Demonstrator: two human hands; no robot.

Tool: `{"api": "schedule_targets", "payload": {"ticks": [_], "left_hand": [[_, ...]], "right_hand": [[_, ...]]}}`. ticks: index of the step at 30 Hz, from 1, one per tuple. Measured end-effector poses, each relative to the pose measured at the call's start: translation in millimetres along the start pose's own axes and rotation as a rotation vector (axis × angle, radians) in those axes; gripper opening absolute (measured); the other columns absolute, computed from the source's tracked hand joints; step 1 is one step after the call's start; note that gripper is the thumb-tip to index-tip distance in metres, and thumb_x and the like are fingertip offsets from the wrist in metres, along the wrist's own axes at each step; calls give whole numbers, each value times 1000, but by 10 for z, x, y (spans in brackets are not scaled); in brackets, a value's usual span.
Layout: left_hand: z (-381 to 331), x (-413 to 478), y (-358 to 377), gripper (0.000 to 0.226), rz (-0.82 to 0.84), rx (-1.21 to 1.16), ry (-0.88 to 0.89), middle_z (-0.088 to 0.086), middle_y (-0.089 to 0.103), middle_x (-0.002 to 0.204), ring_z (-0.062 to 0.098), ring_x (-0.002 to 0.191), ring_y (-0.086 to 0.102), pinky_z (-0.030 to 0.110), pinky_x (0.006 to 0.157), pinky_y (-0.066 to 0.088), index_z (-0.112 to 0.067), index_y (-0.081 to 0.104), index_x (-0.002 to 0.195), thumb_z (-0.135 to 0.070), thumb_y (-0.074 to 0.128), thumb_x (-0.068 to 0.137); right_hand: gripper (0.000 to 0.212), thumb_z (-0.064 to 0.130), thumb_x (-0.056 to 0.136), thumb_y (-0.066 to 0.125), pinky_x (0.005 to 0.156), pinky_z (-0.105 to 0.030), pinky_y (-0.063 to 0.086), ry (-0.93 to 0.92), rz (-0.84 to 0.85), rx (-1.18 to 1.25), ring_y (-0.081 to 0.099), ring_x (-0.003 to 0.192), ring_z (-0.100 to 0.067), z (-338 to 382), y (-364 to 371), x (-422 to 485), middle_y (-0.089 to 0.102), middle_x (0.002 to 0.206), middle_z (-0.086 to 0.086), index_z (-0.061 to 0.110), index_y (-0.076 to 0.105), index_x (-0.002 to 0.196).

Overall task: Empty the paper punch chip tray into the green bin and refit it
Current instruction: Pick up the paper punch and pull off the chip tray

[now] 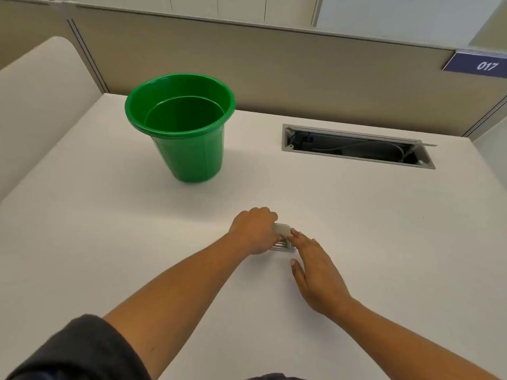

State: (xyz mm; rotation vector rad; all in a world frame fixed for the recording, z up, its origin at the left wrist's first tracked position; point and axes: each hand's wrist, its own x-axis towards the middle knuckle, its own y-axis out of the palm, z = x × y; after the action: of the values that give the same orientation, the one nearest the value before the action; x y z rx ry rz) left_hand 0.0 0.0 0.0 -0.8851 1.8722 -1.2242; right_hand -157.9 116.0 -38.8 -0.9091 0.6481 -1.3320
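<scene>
A small white paper punch (282, 235) rests on the white desk (109, 229) near its middle. My left hand (253, 229) is closed around the punch's left side and hides much of it. My right hand (312, 267) lies flat beside it with fingers apart, fingertips touching the punch's right edge. The chip tray is not separately visible. The green bin (179, 124) stands upright at the back left of the desk, well apart from both hands, and looks empty inside.
An open cable slot (356, 146) with wires is set into the desk at the back right. A beige partition (274, 64) runs behind the desk, with a blue "017" sign (477, 65). A cream panel (35, 105) stands at the left.
</scene>
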Motion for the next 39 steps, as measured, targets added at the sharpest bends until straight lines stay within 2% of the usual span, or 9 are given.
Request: {"api": "schedule_targets", "payload": {"ticks": [4, 8, 12, 16, 19, 22, 27, 35, 39], "left_hand": [[12, 71, 36, 32, 40, 39, -22, 4, 64, 105, 26, 96, 61, 35, 71, 45, -19, 63, 108, -37, 65, 81], [39, 125, 89, 22, 116, -134, -94, 2, 68, 100, 24, 88, 61, 31, 65, 44, -21, 63, 98, -33, 65, 80], [44, 70, 155, 16, 188, -372, -143, -5, 59, 76, 18, 71, 55, 29, 56, 38, -24, 57, 76, -36, 65, 84], [-17, -126, 240, 25, 203, -681, -234, 10, 72, 77, 30, 74, 67, 42, 66, 51, -12, 63, 76, -35, 70, 84], [-103, -340, 270, 26, 127, -961, -349, 22, 74, 82, 28, 68, 70, 39, 62, 53, -4, 65, 81, -29, 72, 85], [-233, -556, 233, 20, 28, -1213, -421, 10, 72, 67, 14, 53, 66, 25, 50, 51, -6, 64, 79, -24, 71, 87], [-455, -833, 43, 21, -133, -1368, -467, 5, 74, 63, 14, 56, 67, 22, 51, 53, -3, 66, 85, -23, 69, 88], [-702, -1227, -223, 14, -232, -1302, -320, 3, 72, 60, 13, 44, 62, 24, 44, 48, -13, 68, 84, -27, 68, 89], [-749, -1330, -270, 23, -364, -1216, -347, 4, 73, 66, 11, 50, 65, 28, 45, 52, -21, 68, 77, -41, 67, 87]], "right_hand": [[56, 26, 94, 52, 110, -12, 15, 165, -1, 66, 33, 139, -8, -64, 0, -25, 32, 147, 18, 23, 34, 147], [53, 22, 92, 59, 108, -24, 32, 397, -58, 322, 46, 130, -10, -99, 29, -20, 51, 141, 8, 18, 42, 142], [36, 20, 93, 60, 100, -24, 42, 513, -171, 560, 54, 115, 7, -9, 68, 32, 62, 123, 16, 28, 53, 128], [33, 22, 97, 55, 97, -18, 46, 665, -239, 855, 57, 113, 6, 29, 54, 126, 63, 128, 9, 20, 56, 130], [31, 23, 98, 53, 98, -28, 48, 741, -262, 1066, 61, 115, -6, 74, 1, 185, 64, 128, 4, 19, 57, 128], [30, 28, 99, 49, 90, -36, 54, 833, -197, 1298, 67, 106, -19, 166, -108, 228, 69, 122, -8, 16, 59, 126], [56, 47, 101, 30, 66, -38, 56, 781, 122, 1771, 69, 76, -30, 381, -277, 158, 72, 107, -22, 10, 67, 120], [54, 55, 93, 40, 48, -31, 47, 655, 217, 1965, 56, 53, -26, 725, -437, -6, 72, 91, -15, 18, 68, 120], [50, 54, 94, 40, 58, -32, 52, 684, 230, 1930, 67, 78, -27, 885, -461, -108, 75, 100, -11, 22, 69, 119]]}}
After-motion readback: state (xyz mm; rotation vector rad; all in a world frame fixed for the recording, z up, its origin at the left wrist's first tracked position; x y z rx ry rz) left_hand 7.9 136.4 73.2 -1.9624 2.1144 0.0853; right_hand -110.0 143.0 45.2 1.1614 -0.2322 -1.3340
